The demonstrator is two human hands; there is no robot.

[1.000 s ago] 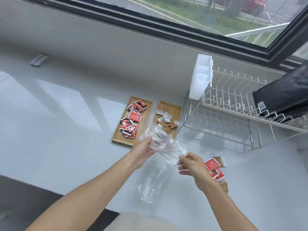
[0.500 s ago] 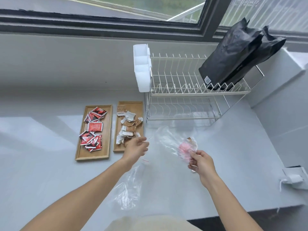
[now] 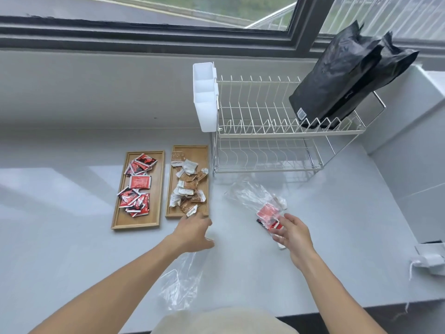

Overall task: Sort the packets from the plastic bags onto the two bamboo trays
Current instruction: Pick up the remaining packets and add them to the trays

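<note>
The right hand (image 3: 292,233) pinches red foil packets (image 3: 267,214) inside the clear plastic bag (image 3: 250,197) on the grey surface (image 3: 337,213); left hand (image 3: 192,233) fingers spread. Better hold the bag's end and slide packets out, reds for the left bamboo tray (image 3: 115,220).

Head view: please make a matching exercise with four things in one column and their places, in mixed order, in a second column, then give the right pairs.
Things:
1. red packets
2. brown and white packets
3. black bag
4. white plastic caddy

Places:
A. on the upper shelf of the dish rack
B. on the left bamboo tray
C. hung on the rack's left end
D. on the right bamboo tray

Pairs: 1-B, 2-D, 3-A, 4-C
</note>
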